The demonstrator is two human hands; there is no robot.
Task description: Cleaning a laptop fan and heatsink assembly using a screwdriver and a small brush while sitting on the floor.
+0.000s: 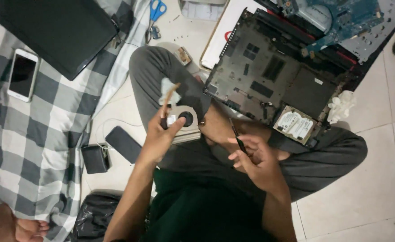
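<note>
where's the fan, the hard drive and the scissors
cooling fan (186, 119), head view, on its dark round hub
hard drive (295, 125), head view, middle of its silver top
scissors (157, 10), head view, on the blue handles

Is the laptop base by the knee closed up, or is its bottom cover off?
Off. The laptop base shows bare circuit board, and the hard drive sits exposed at its near corner.

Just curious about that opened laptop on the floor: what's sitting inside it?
Inside the opened laptop base a silver hard drive sits in its corner bay, beside dark covers and circuit parts. Whatever lies beneath the drive and covers is hidden.
</note>
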